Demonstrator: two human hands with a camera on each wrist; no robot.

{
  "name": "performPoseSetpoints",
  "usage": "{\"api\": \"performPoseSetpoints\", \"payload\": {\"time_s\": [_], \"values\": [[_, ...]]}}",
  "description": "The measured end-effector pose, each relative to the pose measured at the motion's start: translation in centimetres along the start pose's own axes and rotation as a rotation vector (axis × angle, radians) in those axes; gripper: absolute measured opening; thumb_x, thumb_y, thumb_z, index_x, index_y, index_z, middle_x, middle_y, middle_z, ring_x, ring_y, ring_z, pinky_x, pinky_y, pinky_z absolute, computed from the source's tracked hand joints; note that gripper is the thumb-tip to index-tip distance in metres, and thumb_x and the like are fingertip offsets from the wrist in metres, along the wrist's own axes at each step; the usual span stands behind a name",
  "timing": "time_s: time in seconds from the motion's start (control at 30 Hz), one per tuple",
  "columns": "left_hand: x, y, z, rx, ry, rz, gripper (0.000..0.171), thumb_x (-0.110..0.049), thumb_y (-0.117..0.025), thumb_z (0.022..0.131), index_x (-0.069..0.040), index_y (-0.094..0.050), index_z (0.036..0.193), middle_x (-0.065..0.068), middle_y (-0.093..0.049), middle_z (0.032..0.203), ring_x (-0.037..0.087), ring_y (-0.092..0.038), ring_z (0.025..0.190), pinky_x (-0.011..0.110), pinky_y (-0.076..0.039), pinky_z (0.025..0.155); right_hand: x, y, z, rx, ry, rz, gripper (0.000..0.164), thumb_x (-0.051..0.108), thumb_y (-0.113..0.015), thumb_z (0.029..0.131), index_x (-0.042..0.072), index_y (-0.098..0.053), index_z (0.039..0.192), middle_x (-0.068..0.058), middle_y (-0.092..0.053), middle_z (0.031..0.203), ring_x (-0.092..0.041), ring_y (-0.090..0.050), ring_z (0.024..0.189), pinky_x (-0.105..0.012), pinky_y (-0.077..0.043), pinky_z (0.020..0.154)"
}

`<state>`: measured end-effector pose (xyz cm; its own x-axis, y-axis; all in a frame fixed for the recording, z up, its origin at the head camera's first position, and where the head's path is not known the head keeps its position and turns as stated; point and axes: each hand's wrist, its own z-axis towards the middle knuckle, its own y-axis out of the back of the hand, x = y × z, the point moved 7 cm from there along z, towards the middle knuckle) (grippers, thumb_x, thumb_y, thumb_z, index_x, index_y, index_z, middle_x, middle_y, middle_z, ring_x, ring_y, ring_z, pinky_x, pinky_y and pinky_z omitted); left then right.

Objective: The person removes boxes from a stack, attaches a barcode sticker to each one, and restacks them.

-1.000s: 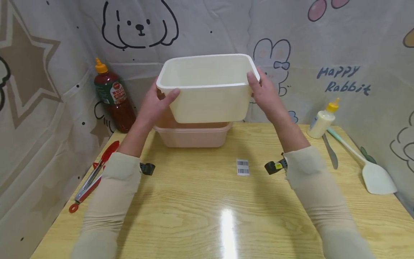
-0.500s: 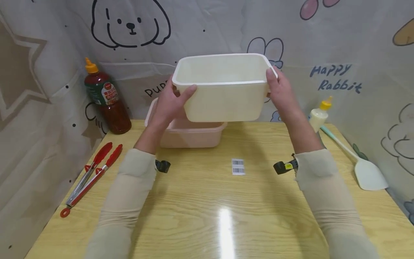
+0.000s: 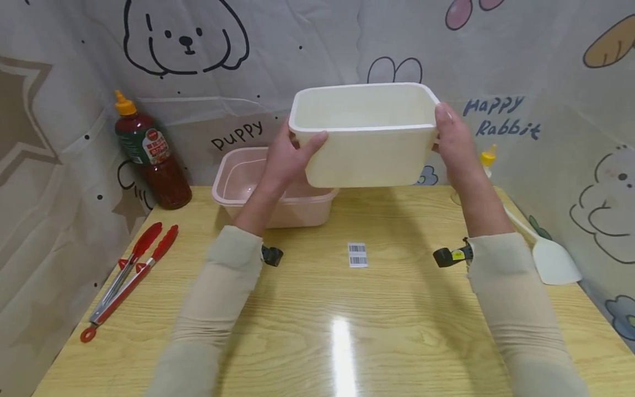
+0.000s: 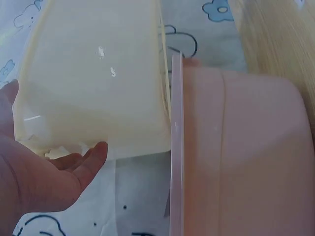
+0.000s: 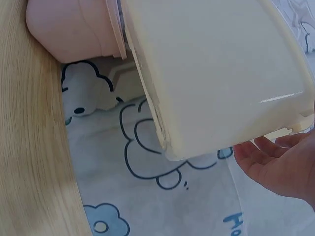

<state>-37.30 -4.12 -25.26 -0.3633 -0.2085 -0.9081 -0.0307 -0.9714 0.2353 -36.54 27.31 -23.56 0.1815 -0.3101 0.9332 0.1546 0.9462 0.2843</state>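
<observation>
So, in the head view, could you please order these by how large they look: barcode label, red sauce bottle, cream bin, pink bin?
From largest to smallest:
1. cream bin (in front of the pink one, so nearness may enlarge it)
2. pink bin, partly hidden
3. red sauce bottle
4. barcode label

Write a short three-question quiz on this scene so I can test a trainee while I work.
1. What are the left hand and the right hand both holding?
2. True or false: the tongs lie on the right side of the table.
3. What colour is the other bin, the one standing on that surface? A) green B) pink C) blue

Key:
1. The cream bin, gripped at its two ends.
2. False; they lie on the left side.
3. B
</observation>
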Motion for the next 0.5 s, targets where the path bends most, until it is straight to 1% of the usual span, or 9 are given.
{"api": "performPoseSetpoints", "payload": {"time_s": [0.07,0.17,0.2,0.27,0.33,0.43,0.5], "values": [[-0.1,-0.8,-0.1,-0.022,0.003,0.000,0.074,-0.045,-0.073,0.091,-0.024,-0.037,0.152,0.005,-0.055,0.141,0.023,-0.063,0.119,0.042,-0.059,0.093,-0.3,0.7,-0.1,-0.014,0.002,0.019,0.059,0.063,-0.027,0.105,0.030,-0.042,0.152,-0.003,-0.045,0.154,-0.024,-0.042,0.142,-0.055,-0.028,0.124],[-0.3,-2.3,-0.3,-0.051,0.005,-0.005,0.078,-0.046,-0.074,0.089,-0.027,-0.035,0.153,0.004,-0.055,0.142,0.023,-0.064,0.118,0.041,-0.060,0.089,-1.0,1.9,-0.3,-0.050,-0.019,0.093,0.059,0.063,-0.030,0.104,0.029,-0.043,0.151,0.000,-0.047,0.152,-0.021,-0.041,0.142,-0.052,-0.024,0.126],[-0.4,-2.8,-0.4,-0.057,0.006,-0.003,0.079,-0.047,-0.075,0.089,-0.028,-0.035,0.154,0.004,-0.055,0.143,0.022,-0.063,0.118,0.041,-0.060,0.089,-1.3,2.3,-0.3,-0.069,-0.023,0.121,0.059,0.062,-0.030,0.104,0.028,-0.045,0.150,0.001,-0.049,0.149,-0.021,-0.043,0.139,-0.052,-0.023,0.126],[-0.5,-3.9,-0.5,-0.058,0.010,0.005,0.081,-0.049,-0.075,0.088,-0.029,-0.033,0.155,0.003,-0.055,0.144,0.021,-0.062,0.120,0.041,-0.059,0.090,-1.8,3.2,-0.5,-0.108,-0.034,0.201,0.058,0.061,-0.033,0.104,0.026,-0.047,0.148,0.004,-0.052,0.141,-0.018,-0.046,0.133,-0.048,-0.022,0.126],[-0.5,-4.9,-0.7,-0.062,0.012,0.017,0.084,-0.050,-0.075,0.087,-0.029,-0.031,0.156,0.003,-0.054,0.146,0.020,-0.060,0.122,0.041,-0.057,0.094,-2.3,3.9,-0.7,-0.144,-0.036,0.248,0.057,0.060,-0.034,0.105,0.025,-0.049,0.146,0.005,-0.053,0.133,-0.014,-0.048,0.125,-0.047,-0.023,0.126],[-0.5,-6.0,-0.9,-0.061,0.013,0.019,0.086,-0.049,-0.075,0.088,-0.028,-0.029,0.157,0.003,-0.054,0.147,0.019,-0.057,0.124,0.042,-0.053,0.099,-2.7,4.7,-0.9,-0.173,-0.042,0.295,0.055,0.059,-0.035,0.105,0.024,-0.051,0.144,0.006,-0.054,0.129,-0.011,-0.048,0.119,-0.046,-0.022,0.125],[-0.5,-6.6,-1.0,-0.068,0.018,0.027,0.086,-0.049,-0.075,0.088,-0.028,-0.029,0.158,0.003,-0.055,0.146,0.020,-0.057,0.123,0.042,-0.052,0.099,-2.9,5.1,-1.1,-0.187,-0.055,0.299,0.055,0.060,-0.035,0.105,0.025,-0.051,0.144,0.007,-0.054,0.130,-0.010,-0.048,0.120,-0.045,-0.020,0.126]]}}
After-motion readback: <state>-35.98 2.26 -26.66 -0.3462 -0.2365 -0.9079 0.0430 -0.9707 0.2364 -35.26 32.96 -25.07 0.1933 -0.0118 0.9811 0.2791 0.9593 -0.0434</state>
